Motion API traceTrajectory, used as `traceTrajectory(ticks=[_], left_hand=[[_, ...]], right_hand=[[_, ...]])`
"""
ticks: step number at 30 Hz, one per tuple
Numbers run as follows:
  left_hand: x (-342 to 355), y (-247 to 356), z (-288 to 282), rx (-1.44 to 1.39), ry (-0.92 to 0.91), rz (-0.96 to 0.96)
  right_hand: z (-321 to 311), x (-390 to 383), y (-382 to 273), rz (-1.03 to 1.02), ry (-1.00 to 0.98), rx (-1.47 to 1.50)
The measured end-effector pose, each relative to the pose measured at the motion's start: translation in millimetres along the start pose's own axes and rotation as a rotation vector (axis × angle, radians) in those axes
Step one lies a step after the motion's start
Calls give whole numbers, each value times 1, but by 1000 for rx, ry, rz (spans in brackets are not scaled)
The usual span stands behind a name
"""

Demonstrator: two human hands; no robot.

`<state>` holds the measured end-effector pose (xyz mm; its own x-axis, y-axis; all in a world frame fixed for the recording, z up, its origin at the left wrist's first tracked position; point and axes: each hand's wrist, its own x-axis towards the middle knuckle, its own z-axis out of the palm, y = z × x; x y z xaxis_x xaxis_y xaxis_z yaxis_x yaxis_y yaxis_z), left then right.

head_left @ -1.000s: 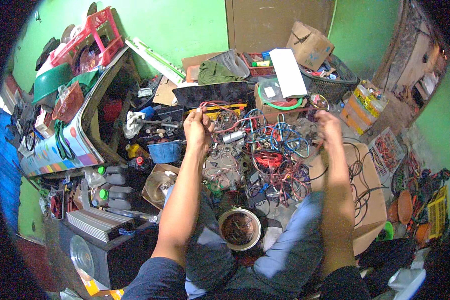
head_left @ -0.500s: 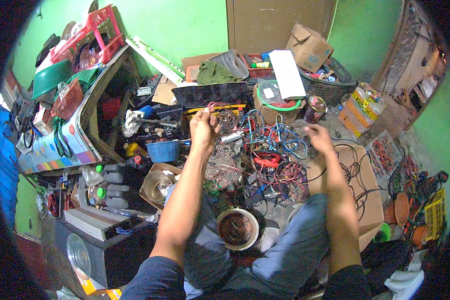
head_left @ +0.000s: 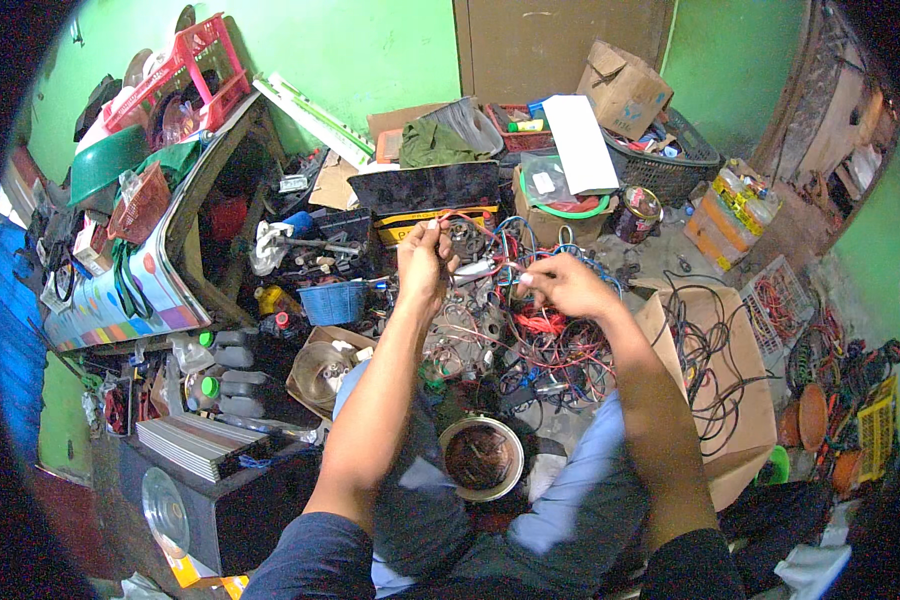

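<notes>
My left hand is raised over a tangle of red, blue and black wires, its fingers pinched on a thin red wire. To its right, my right hand has thumb and index finger closed on what looks like the same wire, over a bright red bundle. A small silver cylinder lies behind the hands, partly hidden. Below, between my legs, stands a round pot with copper-coloured bits inside.
An open cardboard box with black cables sits at my right. A blue basket, plastic jugs and a dark speaker-like box are at my left. Toolboxes, cartons and baskets crowd the back.
My right hand has moved from the far right inward and down toward my left hand. My left hand has shifted slightly to the right, still pinching the wire.
</notes>
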<state>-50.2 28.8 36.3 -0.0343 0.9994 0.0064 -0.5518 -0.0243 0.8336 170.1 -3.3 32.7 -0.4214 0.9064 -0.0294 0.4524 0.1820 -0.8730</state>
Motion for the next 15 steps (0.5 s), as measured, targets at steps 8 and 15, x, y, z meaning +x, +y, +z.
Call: traceTrajectory(ticks=[8,15], left_hand=[[15,18,-29,-82,30,100],[10,19,-27,-36,23,72]], right_hand=[[-115,-47,124,26,1051,-39],[-121,-82,197,659,982,-563]])
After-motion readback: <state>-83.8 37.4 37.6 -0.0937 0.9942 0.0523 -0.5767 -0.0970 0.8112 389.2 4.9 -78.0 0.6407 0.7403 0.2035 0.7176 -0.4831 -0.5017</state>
